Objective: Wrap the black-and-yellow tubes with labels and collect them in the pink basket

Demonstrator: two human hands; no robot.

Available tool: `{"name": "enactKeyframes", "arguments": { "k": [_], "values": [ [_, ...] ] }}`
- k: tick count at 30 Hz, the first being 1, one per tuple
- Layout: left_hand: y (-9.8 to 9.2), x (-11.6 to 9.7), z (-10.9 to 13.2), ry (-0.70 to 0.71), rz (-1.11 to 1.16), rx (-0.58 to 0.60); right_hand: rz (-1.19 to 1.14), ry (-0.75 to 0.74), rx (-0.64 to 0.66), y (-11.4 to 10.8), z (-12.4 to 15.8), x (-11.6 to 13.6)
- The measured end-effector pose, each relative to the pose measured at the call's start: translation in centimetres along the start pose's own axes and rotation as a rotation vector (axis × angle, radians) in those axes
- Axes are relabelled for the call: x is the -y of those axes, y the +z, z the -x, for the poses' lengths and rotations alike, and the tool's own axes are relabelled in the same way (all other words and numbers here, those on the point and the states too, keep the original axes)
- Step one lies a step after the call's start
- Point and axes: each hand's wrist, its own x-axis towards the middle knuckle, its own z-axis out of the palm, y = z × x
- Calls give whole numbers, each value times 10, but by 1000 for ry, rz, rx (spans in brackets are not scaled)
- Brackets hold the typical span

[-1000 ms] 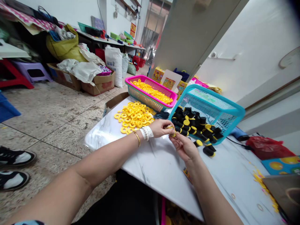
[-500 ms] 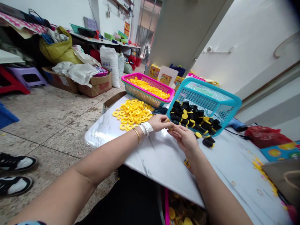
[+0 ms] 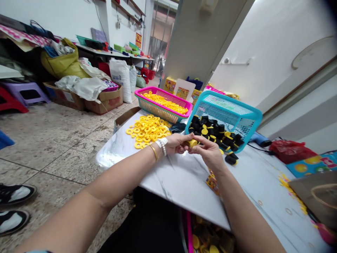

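Observation:
Over the white marbled table (image 3: 168,175), my left hand (image 3: 177,143) and my right hand (image 3: 209,149) meet at one small cylinder with a yellow round end (image 3: 193,143). Fingers of both hands are closed around it, and its far part is hidden by my left fingers. Left of my hands lies a loose pile of yellow rings (image 3: 149,130). Just beyond them, a tilted turquoise basket (image 3: 252,121) holds several black cylinders with yellow ends (image 3: 216,130). A few similar black pieces (image 3: 231,159) lie on the table by its rim.
A pink-rimmed basket (image 3: 139,92) of yellow pieces stands behind the rings. A small printed card or packet (image 3: 212,182) lies near my right forearm. A red plastic bag (image 3: 291,151) and a brown bag (image 3: 313,196) are at the right. Below the table edge is a pink-edged container (image 3: 189,228).
The yellow round end of the cylinder has come into view between my fingers. My right hand has shifted up and turned around it. The whole view has shifted slightly.

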Motion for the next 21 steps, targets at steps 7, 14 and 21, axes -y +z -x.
{"name": "enactKeyframes", "arguments": {
  "k": [7,14,21],
  "values": [
    [1,-3,5,-27,157,130,-34,-30,-103,14,8,15],
    [4,-2,7,-50,194,132,12,-139,-181,12,13,11],
    [14,-1,9,-33,159,87,37,-172,-210,15,12,12]
  ]
}}
